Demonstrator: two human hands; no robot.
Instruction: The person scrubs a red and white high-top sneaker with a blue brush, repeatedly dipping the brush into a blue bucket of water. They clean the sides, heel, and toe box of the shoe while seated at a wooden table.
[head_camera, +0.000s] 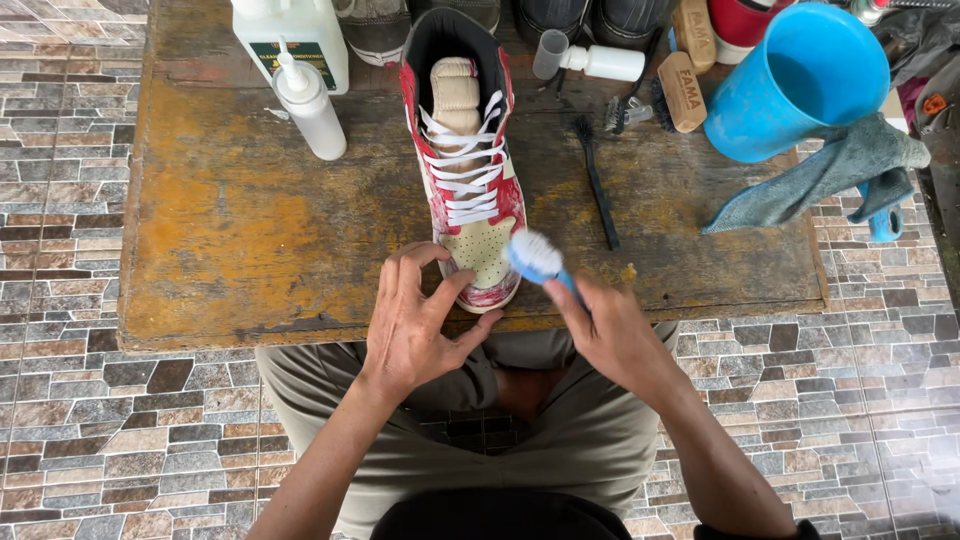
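A red and cream high-top sneaker with white laces stands on a worn wooden table, its toe pointing toward me. My left hand rests with spread fingers at the toe's left side, fingertips touching the sole edge. My right hand grips the blue handle of a small brush. Its white bristled head sits against the right side of the toe, which looks foamy.
A white pump bottle and a white jug stand at the back left. A thin black brush lies right of the shoe. At the back right are wooden brushes, a blue bucket and a grey-green cloth.
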